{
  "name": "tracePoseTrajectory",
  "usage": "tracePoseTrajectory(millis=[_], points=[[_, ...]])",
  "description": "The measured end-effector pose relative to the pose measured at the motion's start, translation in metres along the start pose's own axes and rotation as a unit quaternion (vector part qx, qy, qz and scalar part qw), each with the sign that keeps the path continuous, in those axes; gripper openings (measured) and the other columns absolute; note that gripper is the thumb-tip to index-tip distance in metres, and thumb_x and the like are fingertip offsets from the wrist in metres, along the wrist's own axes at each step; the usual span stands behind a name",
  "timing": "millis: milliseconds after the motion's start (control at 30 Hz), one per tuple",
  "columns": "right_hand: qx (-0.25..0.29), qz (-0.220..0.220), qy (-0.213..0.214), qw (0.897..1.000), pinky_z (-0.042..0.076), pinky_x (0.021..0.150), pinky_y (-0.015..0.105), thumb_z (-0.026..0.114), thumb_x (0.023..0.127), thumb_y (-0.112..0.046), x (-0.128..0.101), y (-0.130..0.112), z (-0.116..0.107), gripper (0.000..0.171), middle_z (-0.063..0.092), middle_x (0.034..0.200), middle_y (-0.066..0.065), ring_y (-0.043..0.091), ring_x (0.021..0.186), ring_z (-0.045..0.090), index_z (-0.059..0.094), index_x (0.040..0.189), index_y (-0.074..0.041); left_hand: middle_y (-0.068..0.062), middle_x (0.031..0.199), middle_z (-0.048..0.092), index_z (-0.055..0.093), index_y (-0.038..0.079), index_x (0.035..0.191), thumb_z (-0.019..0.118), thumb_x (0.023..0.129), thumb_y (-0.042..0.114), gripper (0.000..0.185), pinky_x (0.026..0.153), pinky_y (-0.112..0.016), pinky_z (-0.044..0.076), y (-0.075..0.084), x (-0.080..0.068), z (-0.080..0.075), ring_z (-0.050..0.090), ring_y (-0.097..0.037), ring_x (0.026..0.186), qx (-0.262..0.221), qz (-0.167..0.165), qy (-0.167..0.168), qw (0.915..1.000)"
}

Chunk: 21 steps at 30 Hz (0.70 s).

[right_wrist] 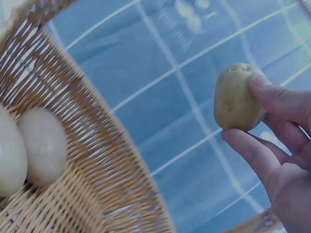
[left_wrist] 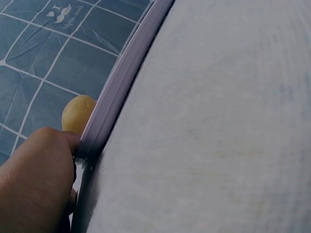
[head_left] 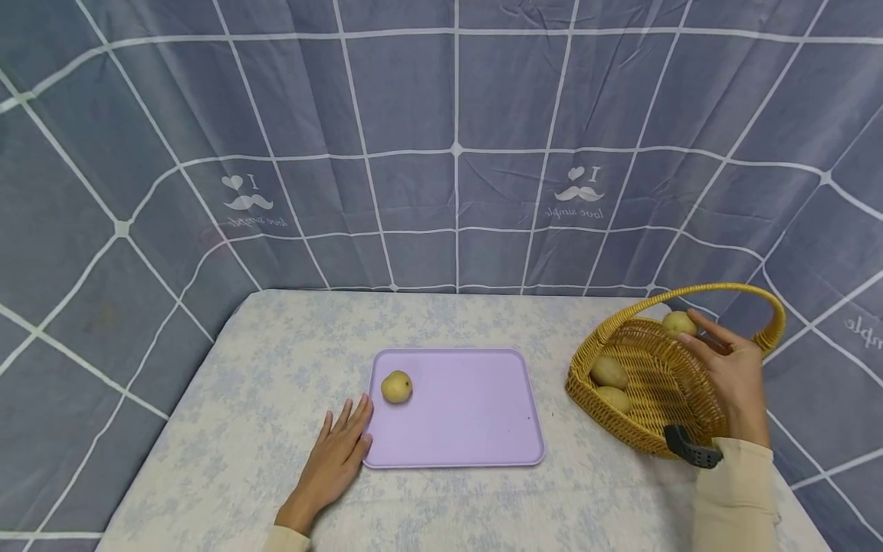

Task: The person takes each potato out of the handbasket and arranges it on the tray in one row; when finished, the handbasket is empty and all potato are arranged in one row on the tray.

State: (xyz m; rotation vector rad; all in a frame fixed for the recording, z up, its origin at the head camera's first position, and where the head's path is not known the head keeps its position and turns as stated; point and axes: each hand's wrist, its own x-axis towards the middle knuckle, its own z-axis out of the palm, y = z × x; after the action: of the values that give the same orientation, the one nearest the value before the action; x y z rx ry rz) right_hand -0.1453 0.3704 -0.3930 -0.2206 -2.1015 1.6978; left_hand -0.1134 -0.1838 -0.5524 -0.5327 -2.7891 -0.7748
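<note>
My right hand pinches a potato between thumb and fingers, over the far right rim of a wicker basket. Two more potatoes lie inside the basket on its left side; the right wrist view shows one potato beside the other. My left hand rests on the table with its fingertips at the left edge of a lilac tray. On that tray, near its upper left corner, sits a single potato, which the left wrist view shows just beyond the tray rim.
A pale floral cloth covers the table. The basket's tall arched handle rises over its opening near the right hand. Behind the table hangs a grey-blue checked curtain, which also closes off both sides.
</note>
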Motion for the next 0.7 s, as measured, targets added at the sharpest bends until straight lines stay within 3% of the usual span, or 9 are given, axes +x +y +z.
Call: tracePoseTrajectory(millis=[167, 400, 567, 700], points=[[0.105, -0.033, 0.022, 0.994, 0.048, 0.065, 0.008, 0.068, 0.073, 0.004, -0.015, -0.023, 0.003, 0.045, 0.061, 0.113, -0.005, 0.001, 0.084, 0.062, 0.058, 0.117, -0.002, 0.005, 0.145, 0.023, 0.025, 0.017, 0.14, 0.04, 0.094, 0.032, 0.051, 0.108, -0.046, 0.003, 0.0, 0.0, 0.0, 0.018, -0.025, 0.133, -0.002, -0.003, 0.002, 1.0], [0.145, -0.084, 0.042, 0.985, 0.05, 0.068, 0.013, 0.064, 0.071, 0.013, -0.031, -0.051, 0.022, 0.043, 0.061, 0.112, 0.006, 0.009, 0.081, 0.063, 0.057, 0.113, 0.007, 0.005, 0.145, 0.023, 0.025, 0.017, 0.14, 0.04, 0.094, 0.032, 0.051, 0.108, -0.045, 0.003, 0.0, -0.001, -0.002, 0.018, -0.025, 0.133, -0.006, -0.004, 0.001, 1.0], [0.217, -0.173, -0.026, 0.961, 0.051, 0.073, 0.019, 0.054, 0.071, 0.025, -0.039, -0.061, 0.04, 0.043, 0.056, 0.117, 0.018, 0.017, 0.088, 0.063, 0.048, 0.114, 0.018, 0.005, 0.145, 0.023, 0.025, 0.017, 0.141, 0.04, 0.094, 0.031, 0.051, 0.108, -0.045, 0.003, 0.0, -0.001, -0.003, 0.018, -0.025, 0.133, -0.005, -0.006, 0.0, 1.0], [0.236, -0.204, -0.067, 0.948, 0.051, 0.076, 0.021, 0.05, 0.071, 0.028, -0.041, -0.068, 0.055, 0.043, 0.053, 0.12, 0.021, 0.021, 0.096, 0.061, 0.046, 0.114, 0.021, 0.005, 0.145, 0.022, 0.025, 0.017, 0.141, 0.039, 0.094, 0.031, 0.05, 0.108, -0.046, 0.003, 0.001, -0.002, -0.002, 0.018, -0.026, 0.133, -0.005, -0.003, 0.003, 1.0]])
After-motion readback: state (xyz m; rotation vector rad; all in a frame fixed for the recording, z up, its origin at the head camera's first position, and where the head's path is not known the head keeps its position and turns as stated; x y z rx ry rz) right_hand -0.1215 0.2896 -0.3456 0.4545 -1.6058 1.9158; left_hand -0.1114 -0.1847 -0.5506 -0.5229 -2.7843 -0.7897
